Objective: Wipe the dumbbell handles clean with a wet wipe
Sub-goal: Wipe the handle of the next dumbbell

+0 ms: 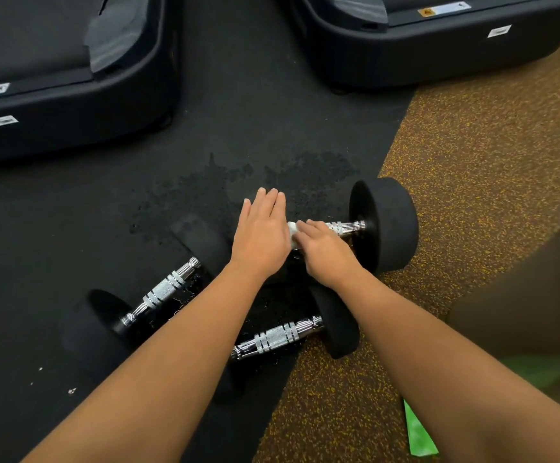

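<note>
Black rubber mat (pixel 238 128) meets a brown speckled floor (pixel 489 162), with two dark machine bases (pixel 71 105) behind and a damp-looking patch (pixel 205 185) on the mat. Three dumbbells lie here. On the far dumbbell (pixel 388 225) the right hand (pixel 322 252) curls its fingers over a white wet wipe (pixel 292 230) and presses it on the steel handle (pixel 347 226). The left hand (pixel 261 233) is flat with straight fingers and holds nothing; it seems to rest on this dumbbell's hidden left head to steady it.

I judge the dumbbells heavy and stiff, and likely to roll on their round heads, so one head should be held. The knurled handle gives good grip, but the soft, thin wipe could tear on it. The left handle (pixel 163 290) and the near handle (pixel 276 337) lie closer to the person.

No open container shows. A green packet-like thing (pixel 419 436) at the lower right is blurred, and I cannot tell its contents.
</note>
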Tool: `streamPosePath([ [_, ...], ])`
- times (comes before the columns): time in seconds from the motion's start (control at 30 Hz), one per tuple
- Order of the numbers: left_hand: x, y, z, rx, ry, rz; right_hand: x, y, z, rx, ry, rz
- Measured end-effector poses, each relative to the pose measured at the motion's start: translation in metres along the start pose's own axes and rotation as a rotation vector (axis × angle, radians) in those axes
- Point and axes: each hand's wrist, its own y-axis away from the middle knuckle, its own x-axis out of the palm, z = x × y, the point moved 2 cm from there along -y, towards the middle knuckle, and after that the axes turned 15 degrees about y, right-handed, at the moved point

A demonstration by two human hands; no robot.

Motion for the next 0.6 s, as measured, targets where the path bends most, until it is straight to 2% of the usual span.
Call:
streamPosePath([
  [0.1, -0.001, 0.001, 0.001, 0.015, 0.035, -0.013, 0.000, 0.005, -0.009, -0.005, 0.048, -0.053],
  [0.3, -0.001, 0.000, 0.004, 0.015, 0.129, -0.031, -0.003, 0.003, -0.002, 0.167, 0.042, -0.083],
  [0.43, 0.001, -0.001, 0.006, 0.005, 0.159, -0.033, -0.003, -0.009, 0.014, 0.074, -0.065, -0.031],
  [0.53, 0.001, 0.000, 0.006, 0.004, 0.181, -0.040, -0.003, -0.009, 0.004, 0.021, -0.041, 0.008],
  [0.6, 0.000, 0.000, 0.006, 0.002, 0.221, -0.046, -0.006, -0.006, -0.009, 0.048, -0.019, 0.011],
])
